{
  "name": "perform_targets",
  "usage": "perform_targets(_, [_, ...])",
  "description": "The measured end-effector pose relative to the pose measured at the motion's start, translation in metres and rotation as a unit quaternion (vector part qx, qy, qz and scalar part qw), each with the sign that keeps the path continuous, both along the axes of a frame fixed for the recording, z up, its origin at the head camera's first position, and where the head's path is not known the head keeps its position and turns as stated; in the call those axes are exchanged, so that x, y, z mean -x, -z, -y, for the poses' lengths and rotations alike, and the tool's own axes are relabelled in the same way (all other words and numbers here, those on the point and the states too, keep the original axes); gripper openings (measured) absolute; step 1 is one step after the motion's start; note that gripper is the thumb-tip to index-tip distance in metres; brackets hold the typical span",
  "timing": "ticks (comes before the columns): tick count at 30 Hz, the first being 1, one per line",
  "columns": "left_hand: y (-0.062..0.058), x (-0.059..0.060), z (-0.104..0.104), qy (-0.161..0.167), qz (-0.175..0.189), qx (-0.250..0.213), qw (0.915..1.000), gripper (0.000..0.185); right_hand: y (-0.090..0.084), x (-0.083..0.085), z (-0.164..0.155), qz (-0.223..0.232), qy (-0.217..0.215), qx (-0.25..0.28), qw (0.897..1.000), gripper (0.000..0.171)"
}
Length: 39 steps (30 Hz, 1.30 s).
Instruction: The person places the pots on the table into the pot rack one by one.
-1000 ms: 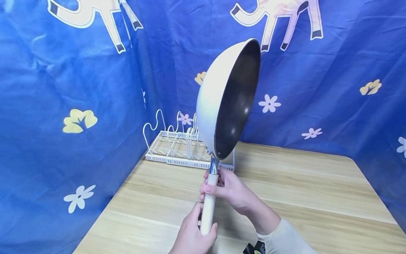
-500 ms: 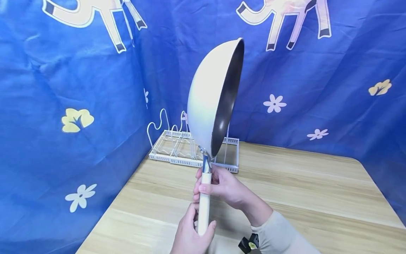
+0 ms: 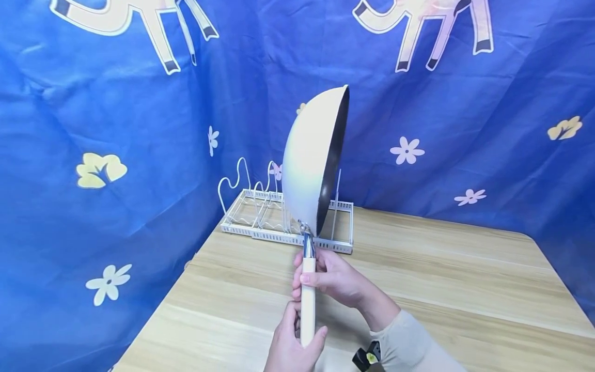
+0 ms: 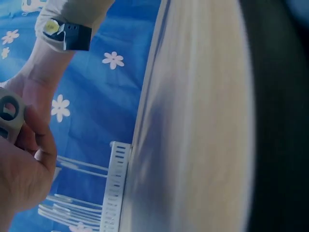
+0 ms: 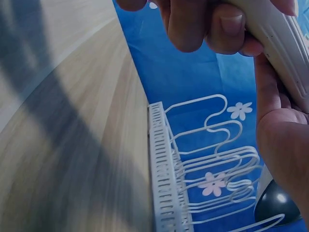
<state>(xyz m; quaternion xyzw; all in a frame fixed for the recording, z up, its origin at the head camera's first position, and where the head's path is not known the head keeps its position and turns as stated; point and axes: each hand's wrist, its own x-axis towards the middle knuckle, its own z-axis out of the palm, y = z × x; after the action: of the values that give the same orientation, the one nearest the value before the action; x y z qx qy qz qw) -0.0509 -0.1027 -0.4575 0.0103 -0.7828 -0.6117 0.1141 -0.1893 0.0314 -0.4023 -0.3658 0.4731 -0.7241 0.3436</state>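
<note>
A deep wok [image 3: 311, 160], white outside and dark inside, is held upright in the head view. Its rounded white back faces left and only a thin strip of dark interior shows. My right hand [image 3: 341, 279] grips the upper part of the pale handle [image 3: 308, 305], just below its metal collar, thumb across the front. Below it, my left hand [image 3: 297, 341] holds the handle's lower end, its fingers partly hidden behind. The handle's end, with a hanging hole [image 4: 8, 108], shows by my left hand in the left wrist view.
Behind the wok a white wire rack [image 3: 279, 235] with looped dividers stands on the wooden table [image 3: 441, 289], partly hidden by the wok. Blue patterned cloth [image 3: 139, 217] hangs at the left, back and right. A dark device [image 3: 367, 356] sits at my right wrist.
The wok has turned so that less of its dark interior shows, and its top has come lower. Both hands have kept their grip on the handle. The view has shifted slightly.
</note>
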Motion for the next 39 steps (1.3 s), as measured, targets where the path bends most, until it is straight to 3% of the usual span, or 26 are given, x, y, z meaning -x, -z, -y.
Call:
perform_targets(6, [0.004, 0.004, -0.008, 0.005, 0.033, -0.003, 0.9994, 0.052, 0.010, 0.005, -0.007, 0.028, -0.009, -0.006, 1.000, 0.024])
perform_targets(13, [0.006, 0.009, -0.016, 0.010, 0.044, -0.002, 0.9990, 0.054, 0.019, 0.014, -0.015, 0.045, -0.034, 0.010, 0.998, 0.025])
perform_targets(27, [0.011, 0.017, -0.031, 0.015, 0.091, -0.010, 0.9957, 0.051, 0.044, 0.031, -0.027, 0.077, -0.034, 0.010, 0.996, 0.024])
perform_targets(39, [0.002, 0.023, -0.037, 0.023, 0.131, -0.019, 0.9910, 0.047, 0.051, 0.038, -0.031, 0.125, -0.027, 0.020, 0.992, 0.023])
